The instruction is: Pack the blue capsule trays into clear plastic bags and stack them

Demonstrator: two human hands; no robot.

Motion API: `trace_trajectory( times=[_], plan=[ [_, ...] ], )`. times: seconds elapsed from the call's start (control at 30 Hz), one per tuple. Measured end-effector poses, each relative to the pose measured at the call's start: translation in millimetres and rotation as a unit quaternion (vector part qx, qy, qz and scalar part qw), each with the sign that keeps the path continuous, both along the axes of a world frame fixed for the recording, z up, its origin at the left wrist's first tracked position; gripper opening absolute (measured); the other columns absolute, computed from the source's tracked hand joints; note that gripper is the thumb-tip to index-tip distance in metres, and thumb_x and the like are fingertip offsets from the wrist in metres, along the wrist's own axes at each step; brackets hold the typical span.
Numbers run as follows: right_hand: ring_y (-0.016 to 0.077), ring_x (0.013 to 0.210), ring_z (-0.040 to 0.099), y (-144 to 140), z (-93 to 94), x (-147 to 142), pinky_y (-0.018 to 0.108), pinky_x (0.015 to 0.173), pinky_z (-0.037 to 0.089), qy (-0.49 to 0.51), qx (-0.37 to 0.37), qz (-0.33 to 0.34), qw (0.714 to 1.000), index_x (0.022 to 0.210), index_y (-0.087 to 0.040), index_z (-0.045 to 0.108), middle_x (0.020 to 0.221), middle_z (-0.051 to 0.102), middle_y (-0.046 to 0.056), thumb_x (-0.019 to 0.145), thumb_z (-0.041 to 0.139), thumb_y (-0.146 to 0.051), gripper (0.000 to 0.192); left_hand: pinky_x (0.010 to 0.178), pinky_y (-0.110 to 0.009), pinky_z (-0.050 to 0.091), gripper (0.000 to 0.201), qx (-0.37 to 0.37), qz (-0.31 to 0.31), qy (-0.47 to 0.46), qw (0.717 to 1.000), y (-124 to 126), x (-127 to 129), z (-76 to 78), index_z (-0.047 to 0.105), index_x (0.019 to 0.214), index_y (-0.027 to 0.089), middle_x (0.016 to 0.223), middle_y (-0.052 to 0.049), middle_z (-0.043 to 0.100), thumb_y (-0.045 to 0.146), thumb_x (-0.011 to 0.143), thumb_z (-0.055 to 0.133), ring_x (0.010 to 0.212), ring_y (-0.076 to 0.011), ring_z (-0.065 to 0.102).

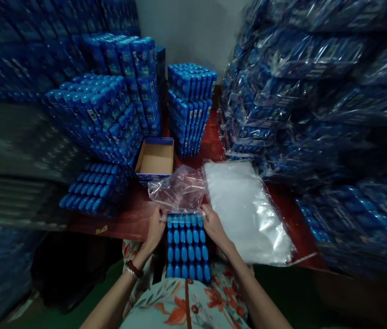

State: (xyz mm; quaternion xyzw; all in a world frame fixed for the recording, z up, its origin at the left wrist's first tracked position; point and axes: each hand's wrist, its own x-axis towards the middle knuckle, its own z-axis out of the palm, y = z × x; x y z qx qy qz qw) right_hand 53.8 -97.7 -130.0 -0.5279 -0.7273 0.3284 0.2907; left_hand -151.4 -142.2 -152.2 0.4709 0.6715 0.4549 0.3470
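A block of several small blue boxes (187,246) stands upright against my lap at the near table edge. A clear plastic bag (178,188) lies crumpled over its far end. My left hand (155,228) pinches the bag's mouth at the block's left top corner. At the right top corner, my right hand (213,226) holds the other side of the mouth. Both hands press against the block's sides.
A stack of flat clear bags (248,212) lies on the red table (128,214) to the right. An open empty cardboard box (155,159) sits behind. Tall stacks of blue boxes (111,109) stand left and centre; bagged packs (316,100) pile up at right.
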Motion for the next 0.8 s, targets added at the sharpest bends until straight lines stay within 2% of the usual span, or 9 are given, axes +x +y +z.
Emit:
trace_trajectory(
  times=[0.07, 0.23, 0.33, 0.4, 0.53, 0.63, 0.7, 0.8],
  plan=[
    [0.0194, 0.077, 0.058, 7.4, -0.3, -0.8, 0.031, 0.074, 0.044, 0.027, -0.023, -0.018, 0.999, 0.082, -0.021, 0.053, 0.081, 0.063, 0.005, 0.086, 0.034, -0.040, 0.028, 0.063, -0.027, 0.038, 0.017, 0.002, 0.012, -0.007, 1.000, 6.1, -1.3, -0.9, 0.044, 0.073, 0.020, 0.069, 0.002, 0.049, 0.036, 0.081, 0.043, 0.066, -0.0151, 0.047],
    [0.0195, 0.071, 0.058, 14.2, -9.8, -2.3, 0.031, 0.069, 0.045, 0.079, -0.083, -0.117, 0.987, 0.085, -0.019, 0.055, 0.077, 0.064, 0.004, 0.081, 0.038, -0.041, 0.027, 0.059, -0.024, 0.036, 0.018, 0.004, 0.016, -0.029, 0.999, 15.0, -2.0, -11.2, 0.041, 0.068, 0.021, 0.063, 0.004, 0.043, 0.036, 0.076, 0.046, 0.061, -0.0124, 0.042],
    [0.0190, 0.069, 0.058, 5.2, -16.5, -2.1, 0.030, 0.068, 0.046, 0.081, -0.084, -0.122, 0.986, 0.086, -0.019, 0.054, 0.079, 0.066, 0.005, 0.079, 0.039, -0.036, 0.024, 0.057, -0.023, 0.035, 0.017, -0.004, 0.014, -0.034, 0.999, 5.8, 0.3, -15.9, 0.043, 0.067, 0.020, 0.062, 0.004, 0.045, 0.035, 0.073, 0.049, 0.059, -0.0121, 0.042],
    [0.0185, 0.067, 0.058, -3.0, -15.5, -0.2, 0.029, 0.065, 0.045, 0.063, -0.079, -0.113, 0.988, 0.088, -0.019, 0.053, 0.077, 0.065, 0.005, 0.080, 0.037, -0.031, 0.021, 0.058, -0.023, 0.036, 0.017, -0.015, 0.011, -0.027, 0.999, -4.3, 1.6, -13.7, 0.047, 0.070, 0.019, 0.063, 0.003, 0.050, 0.035, 0.076, 0.050, 0.060, -0.0132, 0.046],
    [0.0192, 0.063, 0.058, -19.9, 4.2, 6.3, 0.029, 0.060, 0.043, -0.055, -0.083, -0.072, 0.992, 0.103, -0.017, 0.048, 0.073, 0.062, 0.005, 0.082, 0.033, -0.019, 0.027, 0.062, -0.028, 0.040, 0.022, -0.070, -0.013, 0.088, 0.994, -19.7, 1.2, 1.3, 0.054, 0.084, 0.018, 0.072, -0.005, 0.061, 0.036, 0.086, 0.042, 0.065, -0.0187, 0.057],
    [0.0216, 0.065, 0.060, -28.0, 27.0, 8.9, 0.030, 0.060, 0.041, -0.201, -0.088, -0.055, 0.974, 0.119, -0.014, 0.043, 0.075, 0.062, 0.006, 0.084, 0.034, -0.016, 0.036, 0.067, -0.031, 0.041, 0.026, -0.069, -0.040, 0.167, 0.983, -18.2, -1.0, 12.0, 0.056, 0.086, 0.019, 0.079, -0.008, 0.064, 0.035, 0.090, 0.036, 0.071, -0.0213, 0.060],
    [0.0225, 0.072, 0.061, -26.6, 39.1, 8.7, 0.031, 0.061, 0.043, -0.251, -0.062, -0.064, 0.964, 0.125, -0.015, 0.039, 0.091, 0.062, 0.010, 0.086, 0.037, -0.020, 0.039, 0.071, -0.032, 0.042, 0.024, -0.028, -0.049, 0.163, 0.985, -11.3, -2.2, 15.4, 0.056, 0.085, 0.019, 0.083, -0.007, 0.064, 0.034, 0.089, 0.038, 0.075, -0.0208, 0.059],
    [0.0231, 0.092, 0.059, -11.4, 47.1, 8.2, 0.031, 0.069, 0.046, -0.227, 0.007, -0.055, 0.972, 0.127, -0.018, 0.039, 0.118, 0.051, 0.014, 0.086, 0.042, -0.023, 0.042, 0.070, -0.030, 0.045, 0.017, 0.015, -0.042, 0.105, 0.994, 1.4, -4.4, 16.3, 0.055, 0.082, 0.018, 0.081, -0.005, 0.062, 0.032, 0.084, 0.045, 0.075, -0.0188, 0.058]
  ],
)
